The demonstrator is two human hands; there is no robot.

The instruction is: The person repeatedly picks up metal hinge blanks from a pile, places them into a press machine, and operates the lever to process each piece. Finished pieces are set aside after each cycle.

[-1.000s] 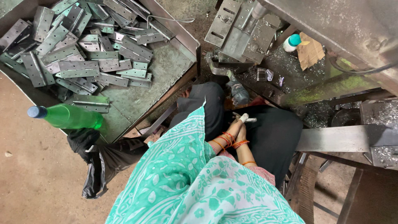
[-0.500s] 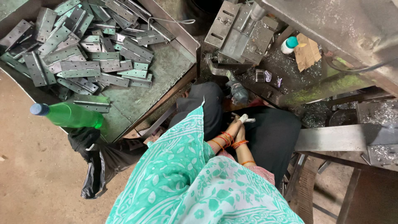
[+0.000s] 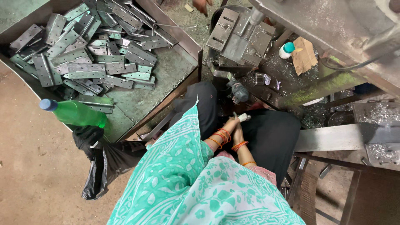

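Nothing has shifted: our left hand (image 3: 231, 124) and right hand (image 3: 238, 132) stay pressed together in our lap, fingers closed on a small white piece (image 3: 243, 118), below the press (image 3: 241, 35).

Teal floral-patterned cloth (image 3: 183, 183), orange bangles (image 3: 221, 136), green bottle (image 3: 79, 113) with blue cap, grey metal plates (image 3: 83, 62)

One head-worn camera looks steeply down, close over the lap (image 3: 266, 137).
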